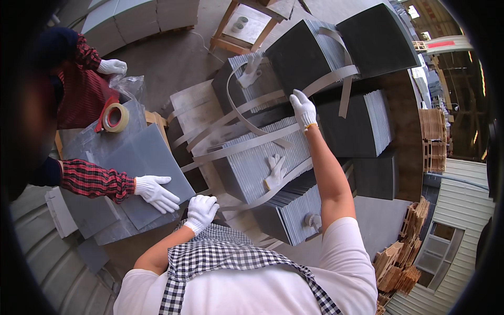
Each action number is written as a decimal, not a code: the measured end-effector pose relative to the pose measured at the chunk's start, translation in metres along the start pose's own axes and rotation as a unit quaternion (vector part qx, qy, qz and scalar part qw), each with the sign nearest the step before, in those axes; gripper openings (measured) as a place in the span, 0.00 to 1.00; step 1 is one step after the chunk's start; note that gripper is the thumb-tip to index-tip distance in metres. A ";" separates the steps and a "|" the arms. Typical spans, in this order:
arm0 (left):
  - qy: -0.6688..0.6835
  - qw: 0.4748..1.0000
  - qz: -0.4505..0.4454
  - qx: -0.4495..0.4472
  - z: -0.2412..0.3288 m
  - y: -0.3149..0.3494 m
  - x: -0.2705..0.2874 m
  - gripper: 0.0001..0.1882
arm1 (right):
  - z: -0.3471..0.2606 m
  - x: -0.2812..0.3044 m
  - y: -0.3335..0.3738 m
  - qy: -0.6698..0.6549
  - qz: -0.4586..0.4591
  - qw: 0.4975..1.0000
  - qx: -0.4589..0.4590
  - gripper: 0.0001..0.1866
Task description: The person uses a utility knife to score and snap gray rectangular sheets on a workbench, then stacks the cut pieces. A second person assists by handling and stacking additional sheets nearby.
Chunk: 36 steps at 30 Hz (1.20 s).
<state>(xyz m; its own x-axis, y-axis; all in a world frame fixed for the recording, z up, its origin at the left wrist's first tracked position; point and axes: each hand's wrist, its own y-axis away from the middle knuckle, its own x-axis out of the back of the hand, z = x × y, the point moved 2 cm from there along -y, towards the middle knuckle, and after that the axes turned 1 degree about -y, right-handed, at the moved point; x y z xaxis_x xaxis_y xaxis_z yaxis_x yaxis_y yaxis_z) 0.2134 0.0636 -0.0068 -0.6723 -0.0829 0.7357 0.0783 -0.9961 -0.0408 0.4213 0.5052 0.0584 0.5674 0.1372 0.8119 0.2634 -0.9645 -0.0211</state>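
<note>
My right hand (303, 107), in a white knitted glove, reaches over stacked dark grey panels. Its fingers are loosely stretched out by a long pale grey strip (331, 76), which runs past on both sides. Close to my checked apron (205, 252), my gloved left hand (201, 212) is curled into a fist; what it may hold is hidden. Below my right hand stands a stack of thin grey sheets (247, 168) on edge, with several strips lying across it. One loose white glove (275, 170) lies on this stack, another glove (251, 71) on the stack farther off.
At left a co-worker's gloved hand (157, 193) rests flat on a grey sheet (152, 163). A tape roll (115, 117) lies on that work surface. A wooden stool (247, 26) stands at the back, wooden pallets (401, 252) at right.
</note>
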 end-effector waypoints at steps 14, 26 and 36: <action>0.058 0.997 -0.027 0.034 0.010 -0.003 -0.008 0.08 | 0.032 0.066 -0.139 0.428 0.105 0.897 0.022 0.39; 0.064 0.995 -0.074 0.026 0.000 -0.005 -0.014 0.06 | 0.004 0.065 -0.133 0.413 0.126 0.896 -0.107 0.29; 0.095 0.993 -0.067 0.015 -0.002 -0.003 -0.029 0.05 | 0.019 0.077 -0.144 0.385 0.153 0.905 -0.099 0.23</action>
<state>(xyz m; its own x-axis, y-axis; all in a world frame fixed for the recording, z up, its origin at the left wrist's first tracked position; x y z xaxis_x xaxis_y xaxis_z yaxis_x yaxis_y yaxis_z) 0.2313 0.0685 -0.0299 -0.8041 0.0428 0.5929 -0.0014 -0.9975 0.0701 0.4418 0.6593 0.1134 -0.1422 -0.2670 0.9532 -0.0017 -0.9629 -0.2699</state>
